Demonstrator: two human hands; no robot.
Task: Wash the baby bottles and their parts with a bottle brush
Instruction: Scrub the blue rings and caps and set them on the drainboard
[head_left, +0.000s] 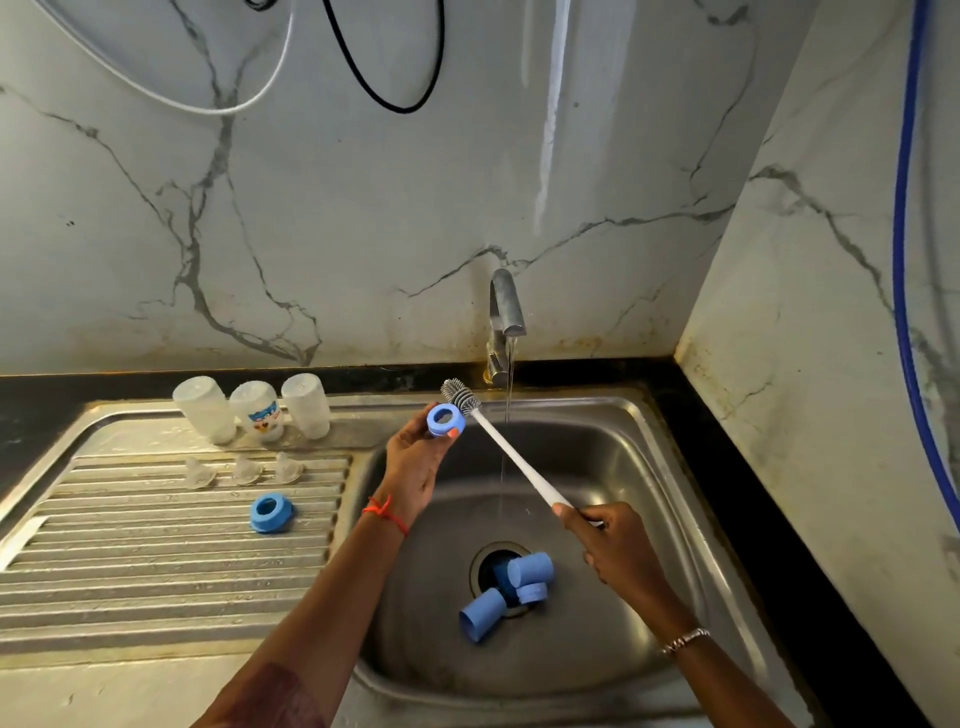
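Pinching a blue plastic screw ring (444, 420), the left hand (413, 462) lifts it – the right hand (618, 545) grips a white-handled, grey-bristled bottle brush (498, 444) (tap running).

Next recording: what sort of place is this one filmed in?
Most likely a home kitchen's washing-up corner. There is a stainless steel sink with a ribbed drainboard, a tap running water, and marble-patterned wall panels behind. Three baby bottles stand at the drainboard's far edge.
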